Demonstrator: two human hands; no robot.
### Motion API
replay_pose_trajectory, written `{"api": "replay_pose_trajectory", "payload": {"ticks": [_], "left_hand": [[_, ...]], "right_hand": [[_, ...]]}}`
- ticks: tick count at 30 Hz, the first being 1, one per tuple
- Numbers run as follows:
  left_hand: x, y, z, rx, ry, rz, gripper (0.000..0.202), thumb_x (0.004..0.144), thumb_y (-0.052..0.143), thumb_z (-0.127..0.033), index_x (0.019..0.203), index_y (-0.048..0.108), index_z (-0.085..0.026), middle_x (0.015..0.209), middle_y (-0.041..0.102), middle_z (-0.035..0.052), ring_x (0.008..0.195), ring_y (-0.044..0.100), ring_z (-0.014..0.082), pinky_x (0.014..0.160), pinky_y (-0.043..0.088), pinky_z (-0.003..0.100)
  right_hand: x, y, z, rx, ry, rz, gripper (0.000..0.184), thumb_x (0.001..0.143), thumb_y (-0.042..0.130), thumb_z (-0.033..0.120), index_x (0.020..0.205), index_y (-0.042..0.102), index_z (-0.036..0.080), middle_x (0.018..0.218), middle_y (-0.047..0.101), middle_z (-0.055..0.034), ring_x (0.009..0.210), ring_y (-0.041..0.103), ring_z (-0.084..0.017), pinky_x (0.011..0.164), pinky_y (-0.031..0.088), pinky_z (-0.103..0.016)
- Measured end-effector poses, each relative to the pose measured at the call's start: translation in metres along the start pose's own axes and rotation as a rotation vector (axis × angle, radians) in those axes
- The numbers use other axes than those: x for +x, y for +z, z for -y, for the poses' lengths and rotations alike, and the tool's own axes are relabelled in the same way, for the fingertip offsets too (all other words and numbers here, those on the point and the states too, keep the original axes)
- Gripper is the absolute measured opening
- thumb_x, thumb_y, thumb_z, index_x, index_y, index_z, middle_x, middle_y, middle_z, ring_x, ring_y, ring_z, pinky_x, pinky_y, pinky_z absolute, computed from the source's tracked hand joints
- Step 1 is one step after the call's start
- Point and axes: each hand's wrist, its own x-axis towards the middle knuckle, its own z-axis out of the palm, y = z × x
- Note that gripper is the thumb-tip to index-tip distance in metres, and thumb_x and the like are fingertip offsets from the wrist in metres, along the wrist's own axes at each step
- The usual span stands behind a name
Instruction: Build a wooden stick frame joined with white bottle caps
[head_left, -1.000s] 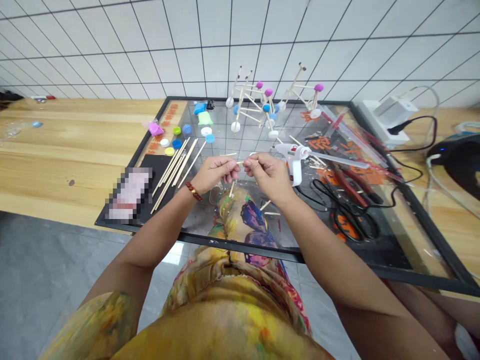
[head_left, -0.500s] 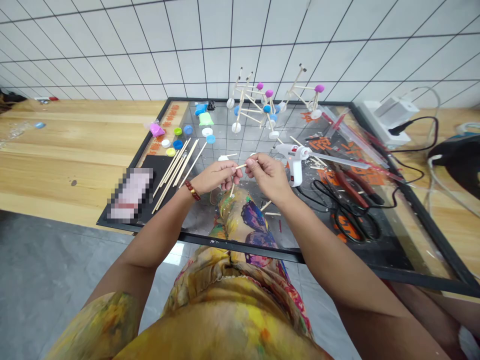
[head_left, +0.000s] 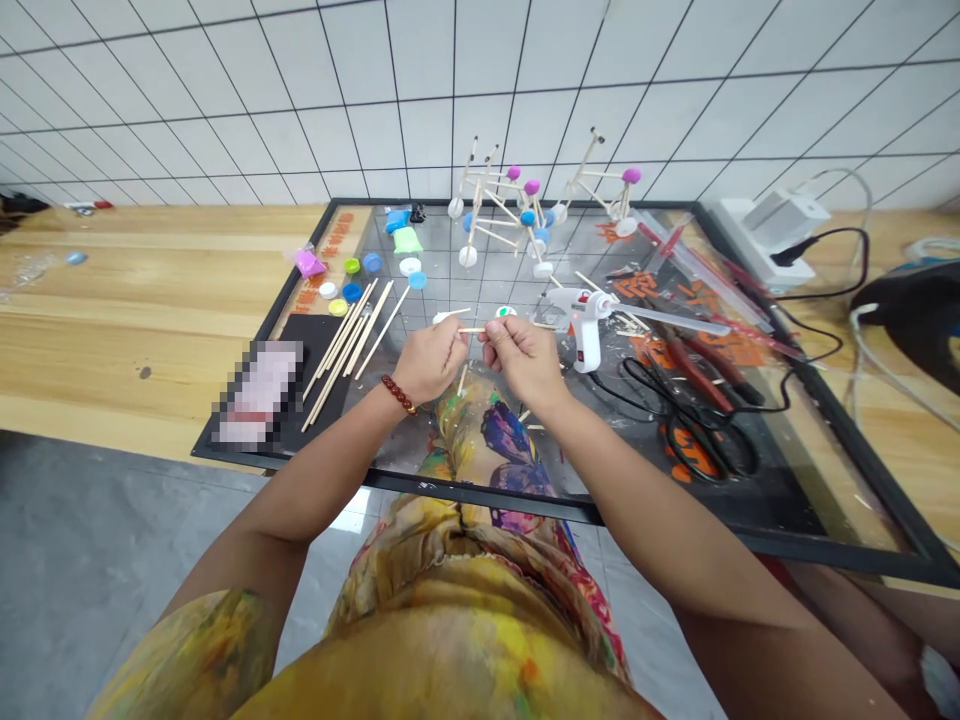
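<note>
In the head view, the left hand (head_left: 430, 362) and right hand (head_left: 523, 360) pinch a thin wooden stick (head_left: 471, 330) at lower centre, well inside the near edge of the black-framed glass board (head_left: 675, 533), with open room between the loose wooden sticks (head_left: 345, 345) to the left and the hot glue gun (head_left: 585, 320) just right.

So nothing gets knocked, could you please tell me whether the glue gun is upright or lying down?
Lying on its side: the glue gun, with its handle and long glue stick flat along the glass board.
</note>
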Motion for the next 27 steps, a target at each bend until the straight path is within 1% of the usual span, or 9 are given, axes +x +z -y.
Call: {"api": "replay_pose_trajectory", "payload": {"ticks": [3,6,9,13,17,20,22,25,27], "left_hand": [[-0.001,0.003,0.0,0.023,-0.029,-0.034,0.025,0.102,0.039,-0.033,0.09,0.058,-0.022,0.074,0.063,0.0044,0.07,0.06,0.0208,0.067,0.042,0.034],[-0.001,0.002,0.0,-0.043,0.003,-0.039,0.027,0.104,0.038,-0.032,0.092,0.06,-0.021,0.078,0.066,0.0051,0.073,0.063,0.0207,0.07,0.044,0.034],[-0.001,-0.002,0.0,-0.053,0.05,-0.013,0.032,0.106,0.036,-0.036,0.093,0.061,-0.02,0.086,0.069,0.0076,0.08,0.065,0.0217,0.074,0.046,0.034],[0.001,-0.007,0.0,-0.001,0.055,0.06,0.035,0.106,0.034,-0.037,0.097,0.063,-0.019,0.09,0.07,0.0098,0.082,0.065,0.0228,0.075,0.047,0.035],[0.002,-0.009,0.002,0.019,0.078,0.102,0.036,0.104,0.032,-0.034,0.112,0.064,-0.019,0.106,0.072,0.0115,0.096,0.068,0.0246,0.082,0.051,0.036],[0.002,-0.007,0.004,0.063,0.076,0.109,0.031,0.102,0.036,-0.034,0.096,0.063,-0.021,0.091,0.07,0.0084,0.083,0.066,0.0236,0.075,0.049,0.035],[0.002,-0.005,0.004,0.082,0.078,0.11,0.027,0.1,0.04,-0.033,0.084,0.059,-0.022,0.078,0.065,0.0064,0.073,0.063,0.0225,0.07,0.046,0.035],[0.002,-0.003,0.004,0.062,0.073,0.094,0.025,0.099,0.042,-0.031,0.077,0.052,-0.023,0.072,0.059,0.0054,0.068,0.058,0.0224,0.067,0.042,0.035],[0.002,-0.002,0.003,0.044,0.069,0.08,0.025,0.098,0.042,-0.03,0.075,0.048,-0.024,0.068,0.056,0.0042,0.064,0.055,0.0213,0.065,0.039,0.035]], "right_hand": [[-0.001,0.0,0.002,-0.011,-0.02,0.004,0.056,0.094,0.052,0.075,0.079,0.066,0.023,0.059,0.062,0.0021,0.054,0.055,-0.014,0.061,0.047,-0.03],[0.0,-0.001,0.001,-0.003,-0.012,-0.012,0.057,0.092,0.052,0.078,0.078,0.064,0.024,0.058,0.061,0.0026,0.053,0.054,-0.014,0.06,0.046,-0.03],[0.003,-0.002,-0.001,-0.011,-0.016,-0.011,0.059,0.09,0.051,0.081,0.076,0.061,0.025,0.058,0.06,0.0026,0.053,0.053,-0.014,0.059,0.045,-0.03],[0.003,-0.004,-0.001,-0.049,-0.051,0.018,0.059,0.092,0.048,0.081,0.076,0.06,0.026,0.06,0.061,0.0018,0.055,0.054,-0.015,0.061,0.045,-0.031],[0.001,-0.009,0.003,-0.152,-0.133,0.04,0.053,0.098,0.045,0.071,0.076,0.058,0.026,0.06,0.06,0.0018,0.057,0.054,-0.016,0.064,0.044,-0.031],[0.0,-0.012,0.005,-0.255,-0.224,0.059,0.044,0.102,0.045,0.058,0.075,0.058,0.025,0.06,0.059,0.0014,0.058,0.054,-0.016,0.066,0.043,-0.032],[0.0,-0.014,0.006,-0.289,-0.247,0.068,0.04,0.102,0.046,0.052,0.075,0.058,0.026,0.06,0.06,0.0012,0.059,0.055,-0.017,0.066,0.042,-0.032],[0.001,-0.015,0.008,-0.284,-0.24,0.078,0.037,0.101,0.046,0.049,0.074,0.059,0.026,0.06,0.061,0.0009,0.058,0.055,-0.017,0.066,0.042,-0.033],[0.002,-0.015,0.008,-0.257,-0.211,0.086,0.039,0.1,0.047,0.052,0.074,0.06,0.026,0.059,0.062,0.001,0.058,0.055,-0.017,0.066,0.044,-0.032]]}}
